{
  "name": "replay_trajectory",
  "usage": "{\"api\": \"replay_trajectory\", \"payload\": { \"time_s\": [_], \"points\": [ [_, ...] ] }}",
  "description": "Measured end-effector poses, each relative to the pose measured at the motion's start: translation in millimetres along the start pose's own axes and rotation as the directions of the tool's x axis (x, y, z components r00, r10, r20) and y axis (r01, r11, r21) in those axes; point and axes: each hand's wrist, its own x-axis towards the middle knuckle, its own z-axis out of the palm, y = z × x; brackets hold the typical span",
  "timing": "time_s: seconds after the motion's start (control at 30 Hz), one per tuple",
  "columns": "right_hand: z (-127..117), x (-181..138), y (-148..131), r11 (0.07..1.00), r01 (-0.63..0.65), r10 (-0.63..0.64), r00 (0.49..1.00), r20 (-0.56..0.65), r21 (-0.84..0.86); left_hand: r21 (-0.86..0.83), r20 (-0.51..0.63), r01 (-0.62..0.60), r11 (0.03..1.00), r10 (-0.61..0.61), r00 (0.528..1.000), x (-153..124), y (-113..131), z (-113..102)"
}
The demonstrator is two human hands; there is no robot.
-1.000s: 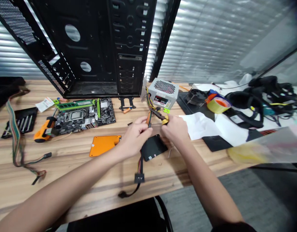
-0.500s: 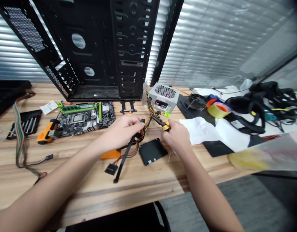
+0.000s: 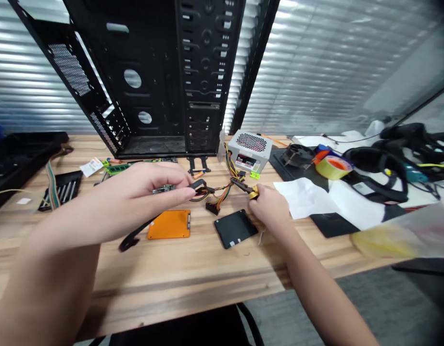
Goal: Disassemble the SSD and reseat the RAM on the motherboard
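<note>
My left hand (image 3: 149, 187) is raised above the wooden table (image 3: 193, 278) and pinches a black power cable (image 3: 198, 185) that trails down and left to a connector (image 3: 126, 242). My right hand (image 3: 270, 206) is closed on a yellow connector (image 3: 255, 192) of the coloured wire bundle (image 3: 225, 190). That bundle runs from the grey power supply (image 3: 249, 150). A black drive (image 3: 236, 228) lies just below my right hand. An orange drive (image 3: 169, 224) lies under my left hand. The motherboard (image 3: 164, 188) is mostly hidden behind my left hand.
An open black computer case (image 3: 164, 77) stands at the back. A bit set (image 3: 63, 190) and ribbon cable (image 3: 52, 185) lie left. White paper (image 3: 308, 197), a tape roll (image 3: 332, 167), a fan (image 3: 297, 154) and black cables (image 3: 395, 168) lie right.
My left hand moved left and up, pulling the black cable away from the bundle. The right hand stayed on the yellow connector. The view shifted left, uncovering the orange drive.
</note>
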Motion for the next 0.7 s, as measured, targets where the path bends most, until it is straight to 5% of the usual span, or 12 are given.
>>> {"api": "replay_trajectory", "payload": {
  "time_s": [0.1, 0.37, 0.53, 0.6, 0.7],
  "points": [
    [-1, 1, -1, 1.0, 0.004, -0.003, 1.0, 0.013, -0.02, 0.121, 0.16, -0.13, 0.984, 0.109, 0.981, 0, 5, -5],
    [-16, 2, 2, 0.988, 0.142, -0.146, 0.985, -0.09, -0.052, 0.383, -0.079, -0.088, 0.919, 0.128, 0.989, 25, -5, -5],
    [-45, 8, -3, 0.974, 0.194, -0.15, 0.939, -0.311, 0.118, 0.355, -0.105, -0.094, 0.93, 0.14, 0.985, 46, -4, -17],
    [-60, 15, -13, 0.882, 0.303, -0.166, 0.917, -0.364, 0.36, 0.292, -0.102, -0.12, 0.949, 0.155, 0.983, 53, -3, -20],
    [-85, 26, -37, 0.54, 0.465, -0.318, 0.884, -0.342, 0.701, 0.238, -0.112, -0.211, 0.948, 0.243, 0.964, 60, -2, -21]
  ]
}}
